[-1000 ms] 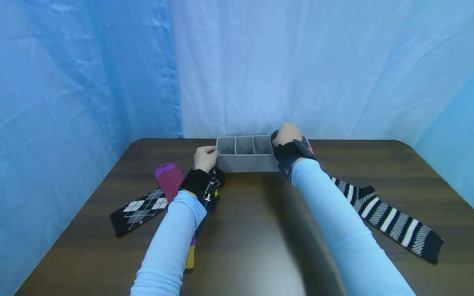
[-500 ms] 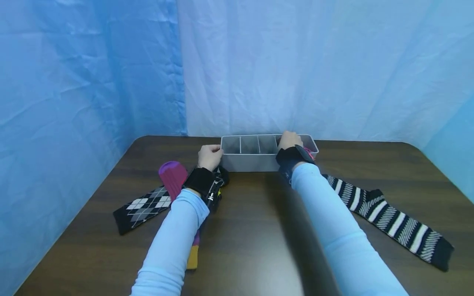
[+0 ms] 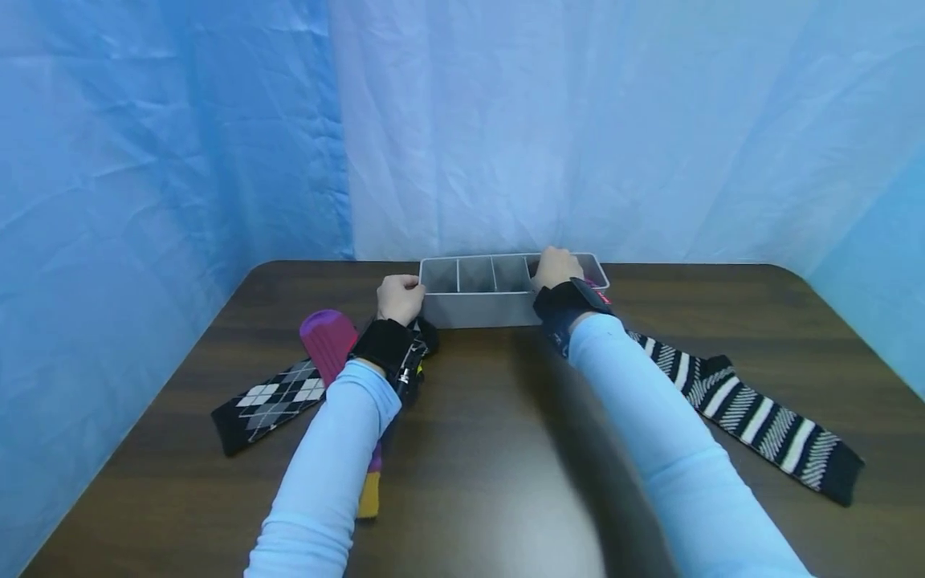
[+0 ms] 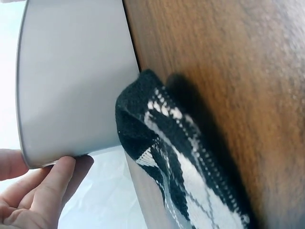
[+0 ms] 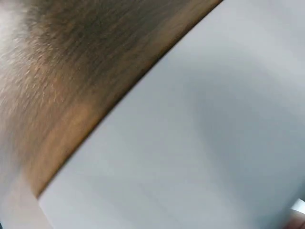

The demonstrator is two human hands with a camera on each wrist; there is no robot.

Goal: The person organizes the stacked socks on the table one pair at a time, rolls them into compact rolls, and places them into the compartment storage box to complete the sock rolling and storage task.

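A grey box (image 3: pixel 477 309) with a row of compartments stands at the back of the table. My left hand (image 3: pixel 400 299) holds its left end, with the thumb at the rim and the fingers (image 4: pixel 55 183) bent against the end wall. My right hand (image 3: pixel 558 267) reaches into a compartment toward the right; its fingers are hidden, and something dark shows beside them. Something pink and dark (image 3: pixel 594 282) lies in the rightmost compartment. Just below my left hand, a black argyle sock (image 4: pixel 190 176) reaches close to the box. The right wrist view shows mostly the blurred box wall (image 5: pixel 157 143).
A magenta sock with a purple toe (image 3: pixel 328 341) lies across the argyle sock at left, partly under my left forearm. A yellow sock end (image 3: pixel 369 496) shows lower down. At right lies a black-and-white striped sock (image 3: pixel 766 425). Blue curtains (image 3: pixel 578 120) hang behind the table.
My right hand has sunk lower into the compartment, and the dark material around its fingers shows less. My left hand stays at the box's left end. The head view has shifted slightly.
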